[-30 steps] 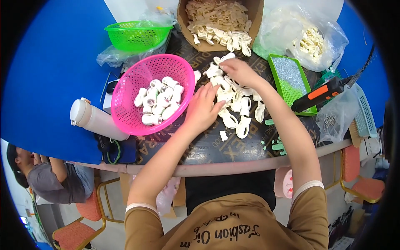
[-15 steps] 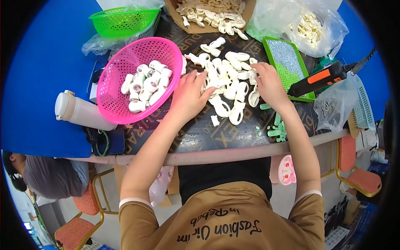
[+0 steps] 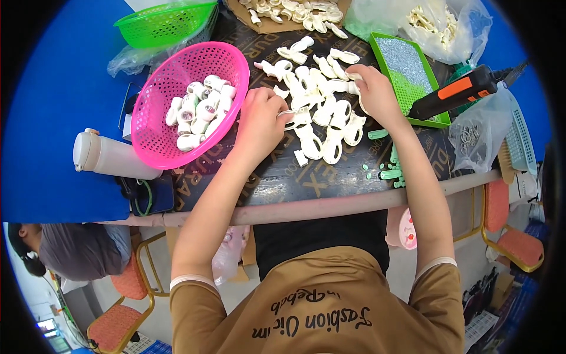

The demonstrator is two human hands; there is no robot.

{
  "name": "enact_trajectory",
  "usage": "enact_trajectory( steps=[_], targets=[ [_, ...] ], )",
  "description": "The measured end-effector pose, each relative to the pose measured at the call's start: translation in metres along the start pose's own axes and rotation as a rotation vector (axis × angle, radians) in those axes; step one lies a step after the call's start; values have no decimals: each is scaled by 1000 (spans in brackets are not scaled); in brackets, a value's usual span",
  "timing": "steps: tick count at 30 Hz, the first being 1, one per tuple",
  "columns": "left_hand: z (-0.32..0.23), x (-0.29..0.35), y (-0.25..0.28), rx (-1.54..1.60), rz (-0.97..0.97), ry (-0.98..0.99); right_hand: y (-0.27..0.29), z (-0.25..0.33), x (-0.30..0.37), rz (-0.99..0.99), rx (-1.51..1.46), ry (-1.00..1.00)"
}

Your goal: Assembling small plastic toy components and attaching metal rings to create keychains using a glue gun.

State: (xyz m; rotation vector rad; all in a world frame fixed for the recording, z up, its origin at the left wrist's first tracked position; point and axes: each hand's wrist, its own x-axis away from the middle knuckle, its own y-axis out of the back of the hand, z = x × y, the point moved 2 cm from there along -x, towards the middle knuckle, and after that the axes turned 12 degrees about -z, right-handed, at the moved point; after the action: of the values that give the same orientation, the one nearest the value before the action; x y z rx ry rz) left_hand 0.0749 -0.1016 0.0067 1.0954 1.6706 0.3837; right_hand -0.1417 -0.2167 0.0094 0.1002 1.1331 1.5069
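A loose pile of cream-white plastic parts point(image 3: 321, 97), hollow pieces with oval openings, lies on the dark printed table point(image 3: 283, 189). At the pile's left edge my left hand point(image 3: 261, 120) has its fingers curled on one white plastic part point(image 3: 288, 112). My right hand point(image 3: 380, 94) reaches over the far right of the pile. Its thumb and fingers close around another white plastic part point(image 3: 355, 77), mostly hidden by the hand. Left of my left hand stands a pink perforated basket point(image 3: 147, 127) with several assembled white pieces point(image 3: 206, 109) in it.
Beside my right forearm lie green plastic sticks point(image 3: 390, 174) and a green tray point(image 3: 439, 121) of silvery bits, crossed by a black-and-orange handheld tool point(image 3: 454, 92). A cardboard box point(image 3: 277, 26) and a plastic bag point(image 3: 471, 35) hold more white parts. A white bottle point(image 3: 112, 154) lies left.
My left hand has curled its fingers onto a part at the pile's edge. My right hand has shifted and closed around a part. The whole view has moved slightly.
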Motion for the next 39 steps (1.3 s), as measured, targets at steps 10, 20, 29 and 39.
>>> enact_trajectory(
  steps=[10, 20, 29, 39],
  targets=[
    [-14, 6, 3, 2152, 530, 995, -1, -22, 5, 350, -1878, -862],
    [-4, 8, 4, 2321, 698, 951, -5, -8, 4, 335, -1869, -854],
    [-16, 9, 10, 2261, 872, 756, 18, 48, 5, -181, -131, 357],
    [-20, 15, 20, 2103, 1045, 985, 28, 122, 24, 281, -662, 98]
  ],
)
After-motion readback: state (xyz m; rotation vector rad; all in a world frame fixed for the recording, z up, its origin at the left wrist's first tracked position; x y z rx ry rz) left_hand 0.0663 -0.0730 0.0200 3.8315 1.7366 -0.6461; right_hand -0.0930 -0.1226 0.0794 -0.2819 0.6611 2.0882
